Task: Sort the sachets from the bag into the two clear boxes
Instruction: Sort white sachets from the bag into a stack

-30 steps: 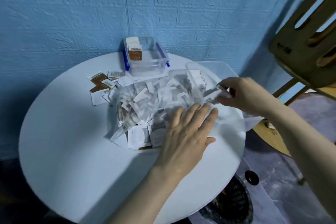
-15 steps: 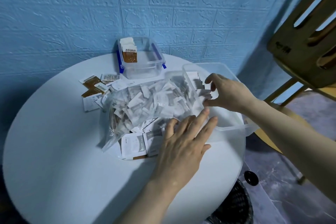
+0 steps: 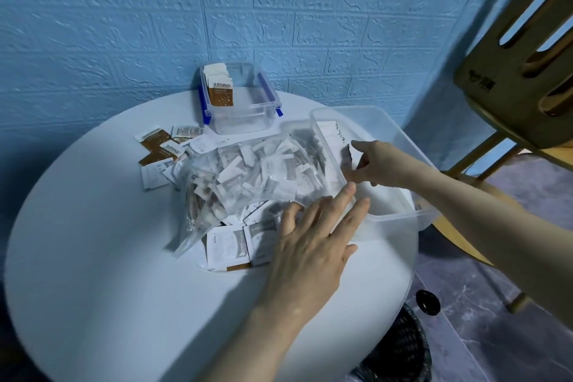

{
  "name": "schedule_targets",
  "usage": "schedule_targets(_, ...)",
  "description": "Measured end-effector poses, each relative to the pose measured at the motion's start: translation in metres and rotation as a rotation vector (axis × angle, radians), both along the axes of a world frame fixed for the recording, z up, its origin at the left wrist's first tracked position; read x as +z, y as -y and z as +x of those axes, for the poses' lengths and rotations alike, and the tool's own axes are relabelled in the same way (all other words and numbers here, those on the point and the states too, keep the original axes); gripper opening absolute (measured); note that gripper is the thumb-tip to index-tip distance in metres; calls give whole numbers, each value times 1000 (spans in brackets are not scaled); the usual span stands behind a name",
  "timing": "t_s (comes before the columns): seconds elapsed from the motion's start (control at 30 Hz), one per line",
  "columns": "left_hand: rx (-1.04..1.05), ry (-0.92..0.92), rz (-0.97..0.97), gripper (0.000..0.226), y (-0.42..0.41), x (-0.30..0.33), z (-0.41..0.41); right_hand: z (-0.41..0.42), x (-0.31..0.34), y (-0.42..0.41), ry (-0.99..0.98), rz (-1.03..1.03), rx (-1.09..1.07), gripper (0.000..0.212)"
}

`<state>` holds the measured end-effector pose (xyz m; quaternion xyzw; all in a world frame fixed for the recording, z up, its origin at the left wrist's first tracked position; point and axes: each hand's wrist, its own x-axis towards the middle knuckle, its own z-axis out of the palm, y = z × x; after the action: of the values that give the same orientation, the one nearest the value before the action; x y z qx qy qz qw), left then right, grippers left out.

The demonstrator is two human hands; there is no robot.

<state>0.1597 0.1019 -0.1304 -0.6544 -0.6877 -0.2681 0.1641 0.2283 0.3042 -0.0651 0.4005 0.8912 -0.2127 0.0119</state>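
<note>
Both hands at box rim (image 3: 400, 214): left hand (image 3: 313, 245) fingers spread; right hand (image 3: 376, 164) pinches sachets (image 3: 347, 156).

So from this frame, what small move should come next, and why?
Probably the left hand should pick one loose sachet from those under its fingers. It lies flat and open on the sachets spilled at the bag mouth, holding nothing, while the right hand is inside the large clear box at the upright white sachets.
</note>
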Motion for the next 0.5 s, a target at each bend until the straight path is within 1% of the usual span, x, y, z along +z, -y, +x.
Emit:
schedule_targets(0.03, 0, 3, 0, 66, 0, 0, 0, 0, 0, -1, 36, -21, -26, 40)
schedule_targets(0.07, 1, 5, 1, 67, 0, 0, 0, 0, 0, -1, 76, -36, -36, 46)
schedule_targets(0.1, 1, 6, 2, 67, 0, 0, 1, 0, -2, -2, 107, -42, -32, 41)
schedule_targets(0.17, 0, 9, 3, 68, 0, 0, 1, -3, -5, -1, 107, -51, -26, 17)
schedule_targets(0.2, -1, 11, 3, 67, 0, 0, 1, -5, -6, 0, 89, -53, -30, 10)
schedule_targets(0.4, -7, 12, 7, 66, 0, 0, 0, -7, -6, 3, 3, -39, -38, 12)
schedule_targets(0.43, -7, 15, 7, 66, 0, 1, 0, -6, -6, 3, -10, -37, -52, 16)
schedule_targets(0.47, -7, 18, 7, 66, -1, 1, 0, -5, -6, 3, -23, -29, -63, 31)
schedule_targets(0.5, -5, 20, 7, 66, 0, 1, 0, -4, -6, 4, -32, -24, -67, 54)
